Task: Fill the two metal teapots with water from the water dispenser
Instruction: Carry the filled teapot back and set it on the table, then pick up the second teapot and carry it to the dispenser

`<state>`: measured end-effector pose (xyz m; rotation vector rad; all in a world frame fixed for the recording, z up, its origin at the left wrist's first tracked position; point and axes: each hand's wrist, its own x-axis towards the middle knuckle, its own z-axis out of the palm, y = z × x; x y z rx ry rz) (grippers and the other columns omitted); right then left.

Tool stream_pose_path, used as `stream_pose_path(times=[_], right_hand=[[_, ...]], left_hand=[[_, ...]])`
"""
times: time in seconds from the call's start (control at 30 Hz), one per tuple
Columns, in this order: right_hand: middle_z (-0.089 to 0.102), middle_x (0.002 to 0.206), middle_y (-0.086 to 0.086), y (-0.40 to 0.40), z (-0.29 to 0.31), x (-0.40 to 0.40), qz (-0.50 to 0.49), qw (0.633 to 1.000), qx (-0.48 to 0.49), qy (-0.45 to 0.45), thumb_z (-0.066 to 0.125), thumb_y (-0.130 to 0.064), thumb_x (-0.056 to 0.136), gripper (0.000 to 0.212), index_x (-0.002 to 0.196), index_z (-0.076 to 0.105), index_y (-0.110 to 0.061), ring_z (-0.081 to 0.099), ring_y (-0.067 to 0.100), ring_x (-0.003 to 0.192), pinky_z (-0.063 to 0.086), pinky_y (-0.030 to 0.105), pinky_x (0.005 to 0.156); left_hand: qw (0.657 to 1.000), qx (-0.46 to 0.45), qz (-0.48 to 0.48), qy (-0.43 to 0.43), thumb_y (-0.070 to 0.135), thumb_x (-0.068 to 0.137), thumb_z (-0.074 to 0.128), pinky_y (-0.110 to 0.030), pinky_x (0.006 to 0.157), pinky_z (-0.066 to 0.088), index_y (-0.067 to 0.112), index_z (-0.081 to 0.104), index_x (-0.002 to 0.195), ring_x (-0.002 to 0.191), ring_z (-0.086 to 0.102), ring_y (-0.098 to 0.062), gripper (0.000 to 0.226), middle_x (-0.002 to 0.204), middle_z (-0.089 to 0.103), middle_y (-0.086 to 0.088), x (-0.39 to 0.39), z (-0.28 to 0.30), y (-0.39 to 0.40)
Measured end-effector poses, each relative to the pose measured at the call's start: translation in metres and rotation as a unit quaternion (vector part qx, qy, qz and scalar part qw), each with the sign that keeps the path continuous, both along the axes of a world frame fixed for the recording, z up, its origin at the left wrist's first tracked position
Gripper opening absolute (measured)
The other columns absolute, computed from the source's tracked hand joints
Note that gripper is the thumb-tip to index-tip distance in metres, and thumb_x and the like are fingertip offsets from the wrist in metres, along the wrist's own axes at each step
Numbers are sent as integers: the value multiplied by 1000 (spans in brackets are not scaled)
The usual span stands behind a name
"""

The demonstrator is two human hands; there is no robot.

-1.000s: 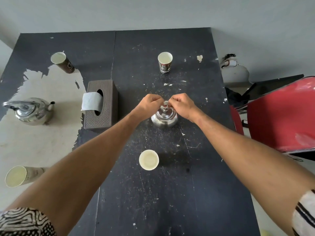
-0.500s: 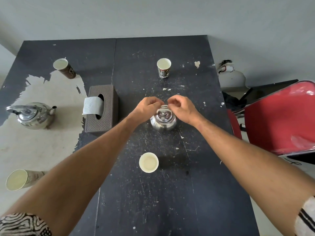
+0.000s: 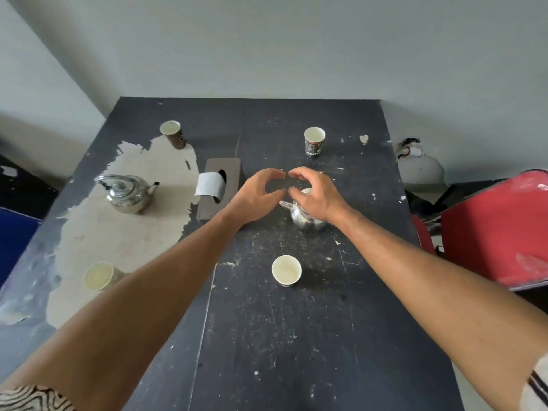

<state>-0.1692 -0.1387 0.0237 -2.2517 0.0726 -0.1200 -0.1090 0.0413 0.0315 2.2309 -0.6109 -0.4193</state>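
The far paper cup (image 3: 314,144) bears a word beginning "COFF", its end unreadable.

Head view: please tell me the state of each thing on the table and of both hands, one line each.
Near teapot: upright, top hidden by the right hand.
Far teapot: upright, lid on, handle raised.
Four paper cups: upright; contents unclear.
Tissue box: one tissue pulled out.
Left hand: fingers curled, holding nothing.
Right hand: over the near teapot, grip unclear.
Table: paint peeled on its left side.
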Motion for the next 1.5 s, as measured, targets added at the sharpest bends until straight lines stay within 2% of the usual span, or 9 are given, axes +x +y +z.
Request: stream_pose_path(times=[0.13,0.27,0.5,0.63,0.77,0.93,1.13,1.33,1.5], right_hand=[[55,146,9,46,11,-12,39,995,-74,-50,67,-28,94,56,144,51,-9,49,22,137,38,32,114],[45,155,14,101,15,-22,50,980,-158,-107,63,-32,97,63,150,42,-6,38,27,146,33,40,120],[42,156,18,220,15,-21,14,969,-210,-131,61,-32,98,62,149,42,-2,38,33,145,32,45,120],[41,157,17,297,14,-18,-24,971,-207,-116,59,-34,99,60,148,42,-3,36,32,147,34,46,120],[42,155,16,363,18,-2,-69,974,-190,-105,60,-34,100,59,148,43,-5,37,31,146,37,49,117],[45,154,14,417,16,23,-76,973,-193,-103,63,-34,98,58,147,44,-8,41,30,143,37,44,116],[48,151,10,443,4,52,-64,977,-180,-100,63,-34,99,57,147,44,-10,44,23,140,39,34,112],[51,150,8,445,-11,90,-25,991,-121,-57,58,-33,101,55,149,42,-12,44,21,140,39,33,112],[51,151,7,438,-31,139,-3,998,-67,9,51,-40,104,54,150,41,-15,46,21,139,33,24,106]], left_hand=[[995,38,-15,-88,34,86,58,-37,116,40,12,49,147,139,49,-24,65,149,55,-9,-17,19,51],[980,63,-18,-189,32,87,61,-50,121,36,7,39,154,147,41,-33,75,158,45,-15,-30,26,111],[957,74,-50,-276,32,92,66,-46,123,29,9,31,158,153,31,-33,78,165,35,-14,-16,20,231],[956,85,-68,-273,39,95,65,-40,121,21,18,26,158,154,30,-31,77,168,31,-8,1,20,302],[956,91,-80,-268,44,94,65,-52,120,35,21,26,158,151,36,-34,79,167,32,-7,26,24,366],[959,90,-70,-258,38,94,71,-54,121,34,18,32,158,150,37,-35,79,167,34,-7,49,29,423],[970,64,-59,-226,28,93,72,-54,117,43,11,38,154,144,45,-35,73,161,43,-12,69,29,455],[983,27,-34,-178,17,94,68,-31,102,43,6,54,136,127,57,-33,46,142,60,-15,102,9,460],[994,18,-6,-109,17,100,61,-39,105,45,5,55,138,127,56,-33,41,140,60,-17,147,-27,456]])
